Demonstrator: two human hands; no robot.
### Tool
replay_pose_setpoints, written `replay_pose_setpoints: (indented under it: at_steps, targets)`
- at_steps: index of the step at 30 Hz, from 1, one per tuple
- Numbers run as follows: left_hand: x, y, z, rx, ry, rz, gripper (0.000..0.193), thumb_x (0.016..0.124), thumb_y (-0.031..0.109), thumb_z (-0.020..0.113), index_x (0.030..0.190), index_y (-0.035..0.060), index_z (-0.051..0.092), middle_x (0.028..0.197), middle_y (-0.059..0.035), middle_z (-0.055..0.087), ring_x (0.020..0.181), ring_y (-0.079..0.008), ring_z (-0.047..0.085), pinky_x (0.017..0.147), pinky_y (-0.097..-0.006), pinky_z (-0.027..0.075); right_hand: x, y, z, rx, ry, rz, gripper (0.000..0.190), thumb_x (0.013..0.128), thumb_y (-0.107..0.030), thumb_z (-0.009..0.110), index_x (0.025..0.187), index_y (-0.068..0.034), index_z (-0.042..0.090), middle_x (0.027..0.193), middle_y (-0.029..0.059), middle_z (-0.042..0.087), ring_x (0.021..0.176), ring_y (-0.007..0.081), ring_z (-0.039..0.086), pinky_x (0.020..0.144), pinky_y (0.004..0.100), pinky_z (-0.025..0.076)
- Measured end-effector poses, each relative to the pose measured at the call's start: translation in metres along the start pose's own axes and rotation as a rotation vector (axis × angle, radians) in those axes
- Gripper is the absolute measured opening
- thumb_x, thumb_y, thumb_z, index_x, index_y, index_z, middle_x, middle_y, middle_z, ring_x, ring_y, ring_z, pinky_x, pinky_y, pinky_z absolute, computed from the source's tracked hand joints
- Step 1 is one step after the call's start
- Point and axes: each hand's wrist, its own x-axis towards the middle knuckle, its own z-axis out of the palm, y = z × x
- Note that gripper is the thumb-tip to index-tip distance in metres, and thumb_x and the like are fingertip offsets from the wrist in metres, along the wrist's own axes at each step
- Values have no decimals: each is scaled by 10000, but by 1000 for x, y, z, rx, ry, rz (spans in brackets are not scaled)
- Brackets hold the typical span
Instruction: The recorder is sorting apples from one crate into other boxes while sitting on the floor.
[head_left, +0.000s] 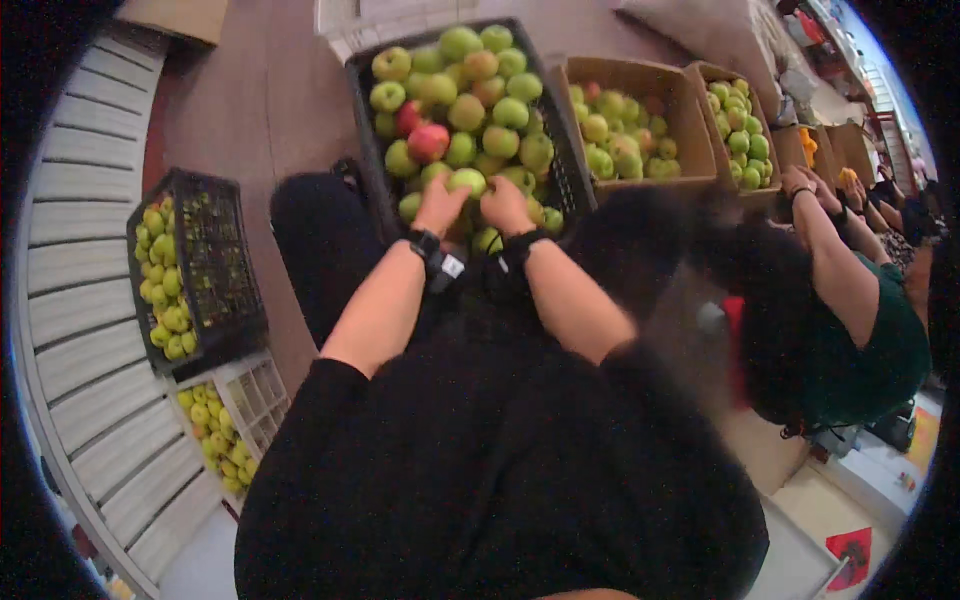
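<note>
A black plastic crate (574, 176) heaped with mostly green apples stands before me, between my knees. Near its front edge, my left hand (441, 204) pinches a green apple (466, 183) between thumb and fingers. My right hand (506, 206) is curled just right of that apple, its fingertips at or very near the fruit; whether it grips anything is hidden. A red apple (428, 142) lies among the green ones beyond my left hand. Both wrists carry black bands, the left one with a small device.
To the right stand a cardboard box (701, 127) of apples and a narrower cardboard box (765, 180) of green apples. Beside me sits a person in a green shirt (896, 330). Leftward, another black crate (225, 247) and a white crate (262, 397) hold apples by a slatted shutter (90, 232).
</note>
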Motion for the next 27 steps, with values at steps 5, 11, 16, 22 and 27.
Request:
replay_pose_setpoints:
  at_steps: [5, 11, 16, 22, 27]
  targets:
    - [19, -26, 12, -304, -151, -68, 408, 726, 124, 563, 1104, -14, 496, 859, -171, 605, 750, -245, 607, 656, -322, 473, 0, -2, -6, 51, -47, 4, 490, 647, -172, 576, 1112, -44, 490, 1002, 199, 575, 945, 350, 546, 806, 392, 434]
    - [-9, 7, -19, 554, -329, 106, 417, 710, 170, 592, 1093, 20, 522, 924, -212, 596, 873, -349, 574, 759, -406, 456, 0, -4, -9, 19, -79, 87, 486, 661, -182, 576, 1111, -23, 480, 1002, 229, 566, 944, 372, 537, 812, 413, 429]
    - [-23, 18, -30, 914, -641, -108, 372, 654, 268, 652, 929, 20, 617, 961, -209, 590, 900, -344, 569, 776, -411, 457, -2, -3, -4, 13, -36, 88, 352, 653, -150, 564, 956, 25, 521, 920, 255, 574, 901, 393, 544, 801, 429, 435]
    - [-32, 3, -25, 981, -718, -181, 416, 682, 326, 628, 988, 45, 605, 1027, -191, 578, 953, -321, 563, 805, -400, 456, -1, 0, 0, 26, -50, 105, 355, 656, -133, 567, 972, 22, 524, 927, 251, 572, 904, 386, 540, 804, 422, 431]
    - [-24, -16, -19, 1031, -797, -109, 359, 709, 193, 589, 1037, 54, 554, 1076, -201, 541, 1005, -333, 527, 845, -412, 435, -3, -2, -4, 34, -50, 85, 350, 663, -131, 557, 974, 25, 518, 926, 249, 571, 905, 387, 536, 802, 426, 429]
